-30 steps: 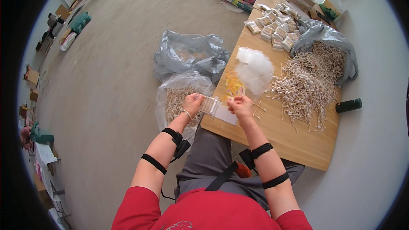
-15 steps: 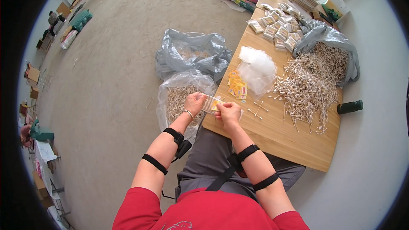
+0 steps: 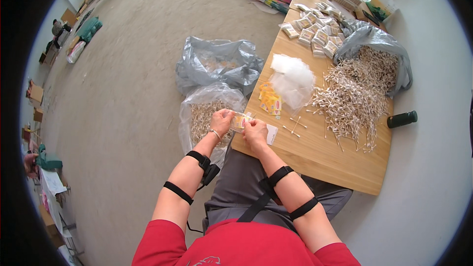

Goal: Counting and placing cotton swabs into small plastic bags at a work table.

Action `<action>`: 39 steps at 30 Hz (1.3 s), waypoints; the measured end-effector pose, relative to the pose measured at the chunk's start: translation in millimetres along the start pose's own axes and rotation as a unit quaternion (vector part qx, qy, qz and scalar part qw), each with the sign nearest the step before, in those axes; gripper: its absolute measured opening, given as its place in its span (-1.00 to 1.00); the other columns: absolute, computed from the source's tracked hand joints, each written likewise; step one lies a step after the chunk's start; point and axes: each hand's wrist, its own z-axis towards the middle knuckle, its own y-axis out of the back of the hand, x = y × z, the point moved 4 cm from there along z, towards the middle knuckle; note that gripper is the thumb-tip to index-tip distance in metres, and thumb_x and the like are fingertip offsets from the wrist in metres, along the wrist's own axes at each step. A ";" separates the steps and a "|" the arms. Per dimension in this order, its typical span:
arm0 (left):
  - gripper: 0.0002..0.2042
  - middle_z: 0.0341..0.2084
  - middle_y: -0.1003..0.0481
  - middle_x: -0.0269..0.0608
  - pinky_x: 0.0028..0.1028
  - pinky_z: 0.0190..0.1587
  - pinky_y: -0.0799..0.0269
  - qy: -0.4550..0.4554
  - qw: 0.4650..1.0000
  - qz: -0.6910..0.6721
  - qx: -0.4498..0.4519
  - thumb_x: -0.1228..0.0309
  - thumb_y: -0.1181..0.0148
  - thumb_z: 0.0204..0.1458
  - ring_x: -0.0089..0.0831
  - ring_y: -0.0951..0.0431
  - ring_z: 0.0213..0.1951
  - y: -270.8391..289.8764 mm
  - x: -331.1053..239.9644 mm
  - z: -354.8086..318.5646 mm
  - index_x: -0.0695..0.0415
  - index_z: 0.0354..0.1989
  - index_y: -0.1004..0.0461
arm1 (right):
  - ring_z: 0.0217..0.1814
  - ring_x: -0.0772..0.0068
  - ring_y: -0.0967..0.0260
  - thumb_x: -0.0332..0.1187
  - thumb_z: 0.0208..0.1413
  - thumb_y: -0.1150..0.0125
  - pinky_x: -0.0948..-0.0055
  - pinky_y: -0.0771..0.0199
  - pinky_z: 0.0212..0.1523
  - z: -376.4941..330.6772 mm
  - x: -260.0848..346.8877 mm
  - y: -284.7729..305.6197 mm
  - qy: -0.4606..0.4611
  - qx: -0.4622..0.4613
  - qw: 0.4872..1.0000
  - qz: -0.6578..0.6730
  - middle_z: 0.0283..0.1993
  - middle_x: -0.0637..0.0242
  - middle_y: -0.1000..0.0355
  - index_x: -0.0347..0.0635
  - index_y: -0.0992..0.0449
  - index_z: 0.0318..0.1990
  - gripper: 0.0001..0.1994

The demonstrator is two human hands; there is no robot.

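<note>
Both hands, left hand & right hand, pinch a small clear crinkly plastic packet w/ pale sticks inside, over smooth wooden surface edge.

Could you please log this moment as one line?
left hand: holds small packet | right hand: holds same packet | place: table edge | nearby: swab pile

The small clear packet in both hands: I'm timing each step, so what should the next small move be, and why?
Probably press its open end shut. Both the left hand and right hand pinch the small clear packet at the table edge, and it already looks filled with cotton swabs.
</note>
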 end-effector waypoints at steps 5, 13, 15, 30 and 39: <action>-0.82 -0.50 -0.52 -0.39 -0.59 -0.39 -0.35 -0.007 1.000 0.010 0.001 0.37 -0.13 0.08 -0.66 -0.43 -0.46 9.4 16.4 4.1 0.25 -0.33 -0.52 | -0.23 0.09 -0.49 -0.20 -0.02 -0.21 0.20 -0.44 -0.17 -17.0 22.2 -7.8 0.093 -0.016 0.979 -0.183 -0.37 0.06 -0.52 -0.18 -0.54 -0.44 -0.78; -0.80 -0.42 -0.53 -0.37 -0.58 -0.30 -0.37 0.019 0.999 -0.010 0.029 0.36 -0.11 0.10 -0.64 -0.45 -0.39 8.6 16.6 10.6 0.26 -0.28 -0.52 | -0.08 0.19 -0.30 -0.15 -0.15 -0.35 0.25 -0.30 -0.03 -29.4 30.1 101.6 0.326 -0.320 0.806 -0.376 -0.22 0.27 -0.40 -0.05 -0.40 -0.02 -0.51; -0.79 -0.39 -0.54 -0.36 -0.58 -0.28 -0.38 0.027 0.998 -0.013 0.056 0.36 -0.12 0.10 -0.63 -0.46 -0.37 16.1 20.6 16.8 0.26 -0.24 -0.51 | -0.05 0.22 -0.25 -0.18 -0.15 -0.35 0.25 -0.27 0.00 -22.5 14.0 126.9 0.308 -0.314 0.817 -0.374 -0.20 0.34 -0.36 -0.02 -0.43 -0.05 -0.55; -0.65 -0.20 -0.44 -0.08 -0.29 0.02 -0.31 -0.345 0.863 0.324 0.177 0.53 -0.20 -0.15 -0.13 -0.40 -0.06 -209.0 -83.6 -51.3 0.17 -0.09 -0.43 | -0.17 0.20 -0.24 -0.38 -0.09 -0.24 0.25 -0.27 -0.12 -20.5 -71.3 272.8 0.348 -0.346 0.824 -0.285 -0.33 0.34 -0.31 -0.06 -0.49 -0.42 -0.93; -0.55 0.10 -0.28 -0.10 -0.25 0.17 -0.20 -0.456 0.795 0.382 0.122 0.57 -0.16 -0.14 -0.16 -0.26 0.14 -312.7 -94.9 -30.3 0.13 0.03 -0.37 | -0.18 0.14 -0.20 -0.44 -0.06 -0.16 0.24 -0.26 -0.12 -24.3 -71.4 285.2 0.340 -0.371 0.815 -0.288 -0.31 0.27 -0.27 -0.09 -0.43 -0.40 -0.95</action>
